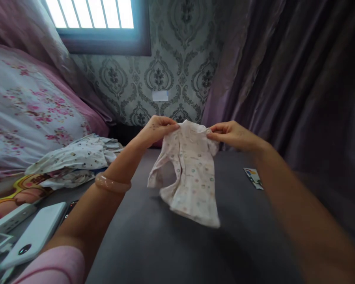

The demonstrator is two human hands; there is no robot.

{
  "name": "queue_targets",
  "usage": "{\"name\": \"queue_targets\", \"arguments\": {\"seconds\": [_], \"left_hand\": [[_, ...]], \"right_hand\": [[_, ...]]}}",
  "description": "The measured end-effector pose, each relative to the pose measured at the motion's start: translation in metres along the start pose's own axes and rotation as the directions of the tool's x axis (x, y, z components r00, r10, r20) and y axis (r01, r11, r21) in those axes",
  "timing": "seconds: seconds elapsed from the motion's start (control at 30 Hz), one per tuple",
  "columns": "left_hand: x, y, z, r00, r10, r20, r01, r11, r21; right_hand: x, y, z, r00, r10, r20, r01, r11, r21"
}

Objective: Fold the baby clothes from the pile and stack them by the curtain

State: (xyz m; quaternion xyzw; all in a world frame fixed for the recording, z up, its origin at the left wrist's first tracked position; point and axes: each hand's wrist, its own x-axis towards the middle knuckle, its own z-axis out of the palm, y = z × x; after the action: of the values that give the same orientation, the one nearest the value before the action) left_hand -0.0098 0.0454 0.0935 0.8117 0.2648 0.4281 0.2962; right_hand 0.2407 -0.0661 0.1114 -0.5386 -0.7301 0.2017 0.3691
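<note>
The small printed garment hangs between the two hands, its cloth falling below them over the grey surface. The left hand grips one shoulder between thumb and fingers; the right hand pinches the other (just beside the neckline). Beyond the left forearm lies a heap of clothes.

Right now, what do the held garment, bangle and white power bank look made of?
Garment: thin matte fabric, perhaps cotton; it drapes and creases.
Bangle: polished stone, glass or resin, unclear which; bright highlights.
Power bank: probably smooth plastic; even, pale shell.
</note>
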Motion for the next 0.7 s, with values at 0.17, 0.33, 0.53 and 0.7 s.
{"name": "queue_targets", "arguments": {"seconds": [0.17, 0.33, 0.53, 0.7], "left_hand": [[0.002, -0.004, 0.004, 0.999, -0.021, 0.034, 0.023, 0.997, -0.072], [0.002, -0.007, 0.008, 0.998, -0.047, 0.047, 0.055, 0.980, -0.190], [0.006, -0.014, 0.007, 0.996, -0.086, -0.001, 0.084, 0.975, -0.205], [0.005, -0.017, 0.012, 0.993, -0.114, 0.029, 0.117, 0.967, -0.225]], "right_hand": [[0.003, 0.000, 0.000, 0.999, -0.018, -0.043, 0.017, 1.000, -0.026], [0.006, 0.002, 0.002, 0.999, -0.014, -0.041, 0.015, 1.000, 0.025], [0.006, 0.004, 0.004, 0.999, 0.014, -0.044, -0.011, 0.998, 0.067], [0.006, 0.005, 0.004, 0.999, 0.030, -0.030, -0.028, 0.998, 0.053]]}}
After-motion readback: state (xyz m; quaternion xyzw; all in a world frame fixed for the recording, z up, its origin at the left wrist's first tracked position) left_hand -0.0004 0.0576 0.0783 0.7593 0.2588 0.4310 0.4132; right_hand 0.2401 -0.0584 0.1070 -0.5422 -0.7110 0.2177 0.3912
